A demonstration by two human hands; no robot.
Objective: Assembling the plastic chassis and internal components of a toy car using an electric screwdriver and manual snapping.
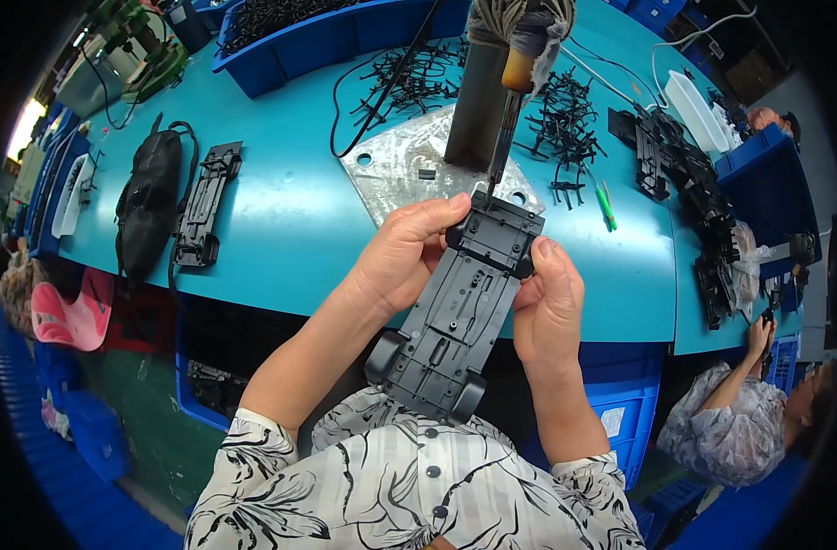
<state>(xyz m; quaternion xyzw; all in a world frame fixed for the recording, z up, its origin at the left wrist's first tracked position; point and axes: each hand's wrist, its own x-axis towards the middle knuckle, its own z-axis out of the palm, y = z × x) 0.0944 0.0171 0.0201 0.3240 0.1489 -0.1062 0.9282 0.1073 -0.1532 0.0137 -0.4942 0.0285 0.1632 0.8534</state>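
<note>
Between my two hands is a black plastic toy car chassis (455,307), underside up, with wheels at its near corners. My left hand (405,252) grips its far left side, thumb along the far edge. On the far right side my right hand (549,298) closes round it, thumb near the wheel. The hot tip of a soldering iron (506,137), fixed upright on a metal post (472,119) with its handle wrapped in cloth, comes down at the chassis's far edge. Whether tip and plastic touch, I cannot tell. A metal base plate (391,165) carries the post.
Loose black plastic parts (565,128) lie beyond the plate. Another chassis (208,206) and a black pouch-like thing (148,202) rest at left. Green-handled tweezers (605,203) lie at right, before more stacked chassis (689,183). A blue bin (318,41) stands behind; a co-worker (735,412) sits at right.
</note>
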